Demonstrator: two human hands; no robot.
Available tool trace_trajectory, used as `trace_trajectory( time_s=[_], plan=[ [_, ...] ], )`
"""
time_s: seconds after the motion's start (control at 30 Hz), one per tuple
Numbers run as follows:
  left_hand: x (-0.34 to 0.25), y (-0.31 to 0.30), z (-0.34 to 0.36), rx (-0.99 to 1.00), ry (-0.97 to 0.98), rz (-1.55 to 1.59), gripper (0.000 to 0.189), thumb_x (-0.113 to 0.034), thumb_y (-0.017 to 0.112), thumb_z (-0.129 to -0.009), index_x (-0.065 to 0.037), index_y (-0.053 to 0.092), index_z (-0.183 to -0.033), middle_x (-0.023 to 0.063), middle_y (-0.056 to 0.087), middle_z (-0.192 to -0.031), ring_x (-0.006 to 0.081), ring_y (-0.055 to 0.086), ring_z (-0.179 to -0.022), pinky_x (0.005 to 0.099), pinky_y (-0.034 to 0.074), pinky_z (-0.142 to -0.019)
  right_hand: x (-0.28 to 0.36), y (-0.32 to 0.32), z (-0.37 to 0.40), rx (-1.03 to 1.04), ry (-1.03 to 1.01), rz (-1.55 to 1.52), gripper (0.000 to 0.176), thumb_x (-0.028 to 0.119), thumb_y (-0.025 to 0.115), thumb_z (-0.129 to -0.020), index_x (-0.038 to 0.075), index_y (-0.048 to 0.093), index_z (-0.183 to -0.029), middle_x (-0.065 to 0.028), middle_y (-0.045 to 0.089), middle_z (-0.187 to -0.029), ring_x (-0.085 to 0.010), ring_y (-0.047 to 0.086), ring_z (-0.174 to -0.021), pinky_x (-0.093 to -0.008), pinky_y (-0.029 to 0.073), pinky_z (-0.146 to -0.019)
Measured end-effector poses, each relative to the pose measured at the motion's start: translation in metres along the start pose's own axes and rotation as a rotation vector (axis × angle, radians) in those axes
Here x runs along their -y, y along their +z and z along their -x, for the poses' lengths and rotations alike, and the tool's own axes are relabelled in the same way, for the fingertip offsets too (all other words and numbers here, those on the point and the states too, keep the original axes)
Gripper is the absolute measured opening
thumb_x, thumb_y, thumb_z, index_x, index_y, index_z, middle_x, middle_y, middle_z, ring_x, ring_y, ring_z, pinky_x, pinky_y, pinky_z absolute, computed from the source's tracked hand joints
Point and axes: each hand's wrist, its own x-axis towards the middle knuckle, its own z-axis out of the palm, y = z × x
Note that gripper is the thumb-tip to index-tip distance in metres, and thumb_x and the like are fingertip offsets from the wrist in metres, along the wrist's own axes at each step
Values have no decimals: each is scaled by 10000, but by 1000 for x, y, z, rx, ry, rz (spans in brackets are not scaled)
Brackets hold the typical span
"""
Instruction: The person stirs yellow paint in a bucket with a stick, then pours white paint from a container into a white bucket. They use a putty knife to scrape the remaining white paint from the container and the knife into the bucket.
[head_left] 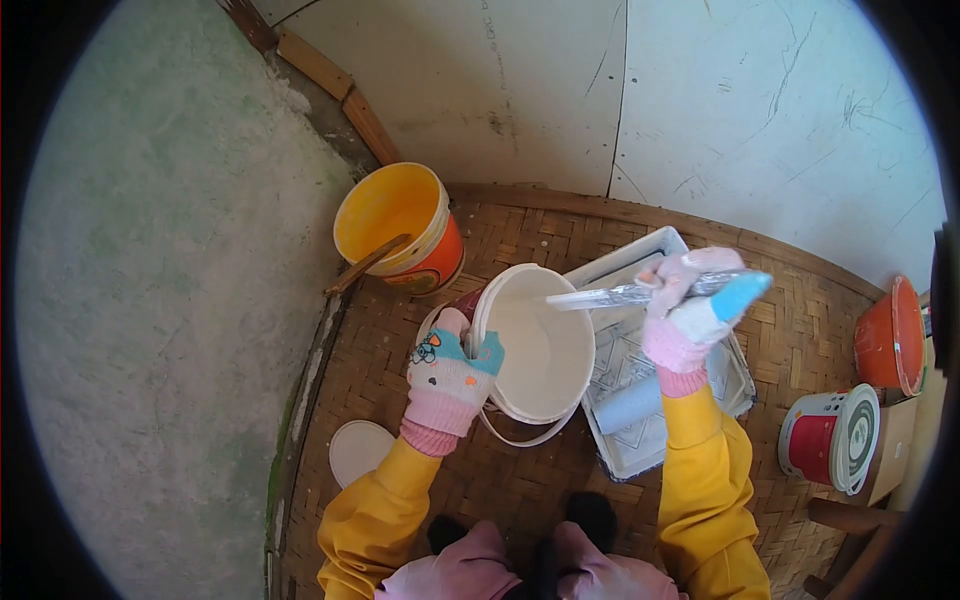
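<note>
My left hand (455,375), in a pink, white and teal knit glove, is closed over the left rim of a white bucket (545,365), whose mouth faces up toward me. Pale paint coats the inside of the bucket. In my right hand (690,315), gloved too, is a flat, paint-smeared stick (595,298); its far end reaches over the bucket's right rim. Right beside the bucket lies a white paint tray (742,385) with a ridged bottom. A pale paint roller (628,405) rests in the tray, partly hidden by my right forearm.
An orange bucket (435,262) with a wooden stick (370,262) leaning in it stands by the wall. A round white lid (360,450) lies at left on the woven floor (500,490). To the right are a closed paint bucket (812,440), an orange-red tub (880,335) and a cardboard box (893,450).
</note>
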Motion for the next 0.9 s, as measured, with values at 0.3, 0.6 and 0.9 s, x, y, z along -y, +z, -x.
trace_trajectory(
  time_s=[0.3, 0.6, 0.9],
  plan=[
    [-16, 0, -2, 14, 4, 92, 235, -210, 631, -698, -39, 472, -716, 88, 465, -601, 214, 471, -524, 336, 391, -507, -10, -51, -2, -167, -65, 691, 148, 163, 506, -862, 52, 431, -799, -75, 447, -582, -156, 483, -472, -285, 479, -477],
    [-28, 13, -5, 4, 68, 48, 261, -217, 643, -692, -31, 462, -718, 110, 463, -618, 245, 462, -545, 348, 389, -521, -3, -71, -5, -775, 405, 160, 423, 487, 497, -823, 107, 414, -657, -18, 393, -600, -148, 431, -507, -253, 379, -438],
    [-26, 14, -3, -25, 116, 58, 254, -198, 647, -701, -29, 458, -711, 104, 462, -609, 234, 462, -549, 338, 382, -515, -7, -83, -2, -908, 511, 105, 444, 529, 514, -799, 130, 382, -656, 25, 389, -570, -104, 349, -445, -255, 293, -409]
  ],
)
